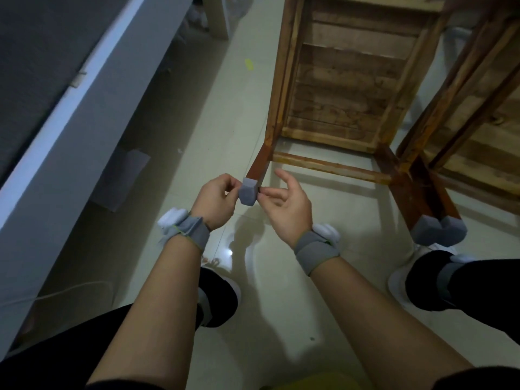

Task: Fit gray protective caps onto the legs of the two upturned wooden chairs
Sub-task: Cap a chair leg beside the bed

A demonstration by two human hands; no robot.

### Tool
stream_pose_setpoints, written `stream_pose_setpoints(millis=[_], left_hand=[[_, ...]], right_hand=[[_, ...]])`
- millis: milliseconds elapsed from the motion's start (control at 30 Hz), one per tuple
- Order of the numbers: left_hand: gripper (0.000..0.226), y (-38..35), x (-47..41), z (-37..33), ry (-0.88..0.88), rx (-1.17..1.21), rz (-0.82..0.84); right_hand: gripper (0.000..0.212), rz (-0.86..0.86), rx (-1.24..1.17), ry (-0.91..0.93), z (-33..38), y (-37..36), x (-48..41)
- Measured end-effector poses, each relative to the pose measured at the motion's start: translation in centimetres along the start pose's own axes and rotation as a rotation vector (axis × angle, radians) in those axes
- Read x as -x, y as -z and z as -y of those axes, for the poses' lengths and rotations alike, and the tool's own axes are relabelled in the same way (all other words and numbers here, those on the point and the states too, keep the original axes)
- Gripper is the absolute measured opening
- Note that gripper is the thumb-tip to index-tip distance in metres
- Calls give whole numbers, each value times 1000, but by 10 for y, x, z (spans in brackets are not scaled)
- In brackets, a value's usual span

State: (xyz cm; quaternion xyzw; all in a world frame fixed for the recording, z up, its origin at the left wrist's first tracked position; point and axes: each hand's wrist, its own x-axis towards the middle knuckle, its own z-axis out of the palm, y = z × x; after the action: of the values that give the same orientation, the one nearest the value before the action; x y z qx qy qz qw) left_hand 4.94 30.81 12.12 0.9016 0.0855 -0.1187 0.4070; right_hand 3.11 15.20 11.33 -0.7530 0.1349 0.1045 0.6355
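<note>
Nearest me, both forearms reach forward over the pale floor (281,319), gray wrist straps with white units on each wrist, dark trousers and white shoes below. Left hand (215,201) and right hand (287,209) meet at the near left leg (257,168) of the first chair (346,88). A gray cap (248,193) sits on that leg's end. Left grip is pressed together, thumb and fingertips pinching the cap's left side. Right grip: thumb and a fingertip touch the cap's right edge, other fingers spread loose above. To the right, two more gray caps (439,230) already sit on two leg ends side by side, touching, just above my right shoe. Farther out, the first chair lies upturned, seat underside facing me, rung between its near legs. Second chair (472,114) is just beside it on the right, partly cut off. Gray-white bed frame (84,130) runs along the left.
</note>
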Motion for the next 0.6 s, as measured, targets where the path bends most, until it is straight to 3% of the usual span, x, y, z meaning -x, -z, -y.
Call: stream_pose_setpoints(millis=[233, 367, 500, 600], left_hand=[[12, -16, -7, 6, 21, -113, -23], [18, -32, 8, -3, 189, 175, 174], [14, -26, 11, 3, 332, 558, 140], [11, -17, 13, 10, 346, 692, 150]], right_hand=[[64, -50, 99, 47, 0, -1, 1], [66, -16, 81, 30, -1, -1, -4], [63, 15, 234, 105, -1, -2, -5], [60, 30, 345, 149, 0, -2, -6]])
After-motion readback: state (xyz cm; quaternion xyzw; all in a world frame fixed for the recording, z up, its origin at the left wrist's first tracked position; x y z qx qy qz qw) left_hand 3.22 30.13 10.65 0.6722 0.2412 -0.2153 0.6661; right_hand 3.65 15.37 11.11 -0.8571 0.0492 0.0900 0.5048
